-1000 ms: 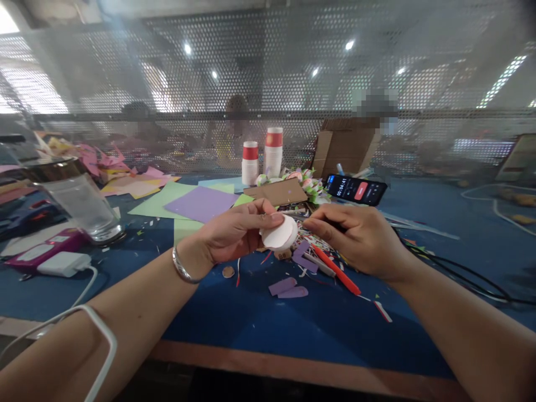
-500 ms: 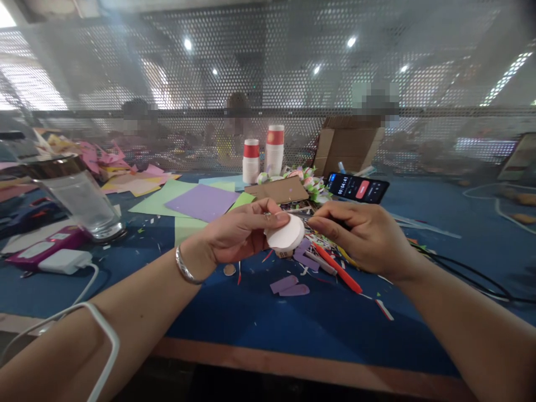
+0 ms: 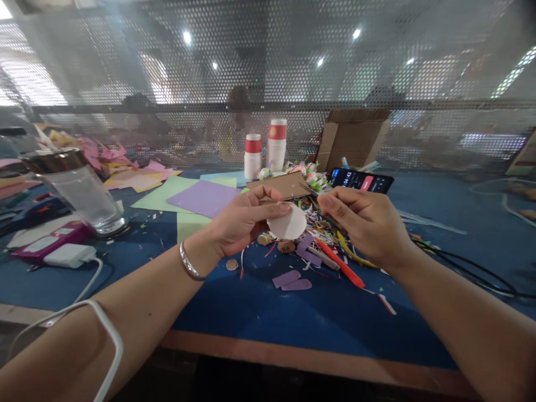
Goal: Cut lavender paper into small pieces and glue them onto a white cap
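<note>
A round white disc [image 3: 288, 220], which looks like paper or card, is held between the thumb and fingers of my left hand [image 3: 247, 218]. My right hand [image 3: 360, 223] is closed in a pinch just right of the disc, apart from it. A thin dark tip pokes out past its fingertips, but the rest is hidden in the fist. Below the hands lie a red-orange pen-like tool [image 3: 339, 262], two purple paper strips [image 3: 292, 280] and a heap of paper shreds [image 3: 322, 223].
Green sheets [image 3: 159, 195] and a purple sheet [image 3: 205, 196] lie left of centre. Stacked paper cups [image 3: 252, 159], a cardboard box [image 3: 355, 139] and a phone [image 3: 360, 181] stand or lie behind. At left are a glass jar [image 3: 86, 195] and a purple power strip [image 3: 54, 245] with a white cable.
The disc has tilted so its flat face shows more and its thick edge less. My right hand has drawn slightly up and away from it. The view has shifted a little.
</note>
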Action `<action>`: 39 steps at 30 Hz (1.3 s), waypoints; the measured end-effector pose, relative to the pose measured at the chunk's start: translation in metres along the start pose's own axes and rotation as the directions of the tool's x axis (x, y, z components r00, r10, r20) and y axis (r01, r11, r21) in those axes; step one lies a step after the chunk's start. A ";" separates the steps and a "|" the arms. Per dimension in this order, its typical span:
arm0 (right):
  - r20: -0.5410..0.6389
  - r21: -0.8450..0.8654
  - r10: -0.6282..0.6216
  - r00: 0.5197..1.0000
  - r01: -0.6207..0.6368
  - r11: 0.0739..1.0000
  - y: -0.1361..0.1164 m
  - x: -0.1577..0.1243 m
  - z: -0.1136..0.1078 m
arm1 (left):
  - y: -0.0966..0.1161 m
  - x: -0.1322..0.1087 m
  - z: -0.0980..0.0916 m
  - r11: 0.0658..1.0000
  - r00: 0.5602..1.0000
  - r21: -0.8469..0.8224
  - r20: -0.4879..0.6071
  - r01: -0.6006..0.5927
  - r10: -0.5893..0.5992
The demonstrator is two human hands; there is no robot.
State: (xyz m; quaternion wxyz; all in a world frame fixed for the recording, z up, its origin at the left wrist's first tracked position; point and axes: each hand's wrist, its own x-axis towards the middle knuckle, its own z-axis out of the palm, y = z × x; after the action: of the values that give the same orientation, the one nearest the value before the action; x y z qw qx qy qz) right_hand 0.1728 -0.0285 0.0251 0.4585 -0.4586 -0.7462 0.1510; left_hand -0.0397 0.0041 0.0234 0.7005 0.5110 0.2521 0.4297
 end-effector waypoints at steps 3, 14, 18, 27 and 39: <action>0.002 0.020 0.032 0.999 -0.032 0.999 0.003 0.001 -0.001 | -0.002 0.001 0.002 0.997 0.996 0.041 -0.057 -0.071 0.074; 0.071 0.079 0.139 0.988 -0.144 0.986 0.010 0.002 0.005 | -0.006 -0.002 0.006 0.987 0.976 0.114 -0.175 -0.113 0.132; 0.142 0.309 0.157 0.977 -0.195 0.931 0.011 -0.001 0.013 | -0.009 -0.004 0.013 0.994 0.978 0.061 -0.180 -0.093 0.103; 0.189 0.368 0.231 0.954 -0.287 0.884 0.001 -0.002 0.015 | -0.007 -0.003 0.012 0.997 0.989 -0.068 -0.139 0.031 -0.041; 0.210 0.454 0.264 0.941 -0.333 0.826 0.008 0.001 0.011 | 0.000 -0.007 0.011 0.987 0.982 -0.086 0.144 0.133 -0.119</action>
State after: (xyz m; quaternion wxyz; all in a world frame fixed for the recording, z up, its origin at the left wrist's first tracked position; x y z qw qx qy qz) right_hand 0.1678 -0.0209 0.0146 0.4763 -0.4291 -0.6331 0.4338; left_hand -0.0345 -0.0079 0.0267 0.7656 0.4887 0.2139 0.3594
